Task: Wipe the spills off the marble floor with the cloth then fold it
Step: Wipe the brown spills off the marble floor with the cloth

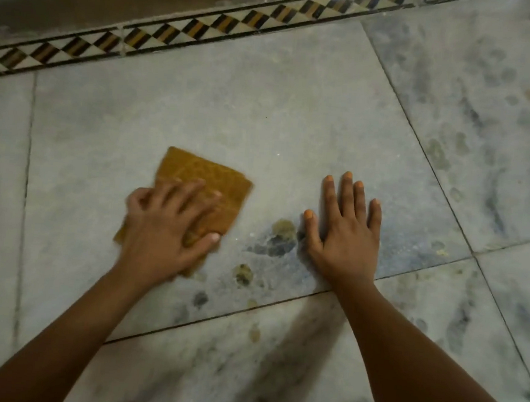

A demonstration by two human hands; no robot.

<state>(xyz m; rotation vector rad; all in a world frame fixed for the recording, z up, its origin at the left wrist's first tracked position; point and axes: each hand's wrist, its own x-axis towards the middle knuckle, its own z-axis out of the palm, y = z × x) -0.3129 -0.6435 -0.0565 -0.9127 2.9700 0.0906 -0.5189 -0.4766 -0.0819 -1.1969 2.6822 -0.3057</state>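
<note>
wiping under way, spills left, fold not begun

the left hand (168, 228) presses flat on the orange cloth (205, 193), fingers spread over it and thumb hooked at its near edge, on the marble floor (264, 112). the right hand (345, 235) lies open, palm down on the bare floor, holding nothing. between the hands, dark and yellowish spills (278, 238) sit just right of the cloth, with more blotches (243, 273) nearer the person. the cloth looks doubled over for wiping, so the final fold seems still to come.

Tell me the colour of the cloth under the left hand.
The cloth is mustard orange-brown, faintly mottled; head view.
</note>
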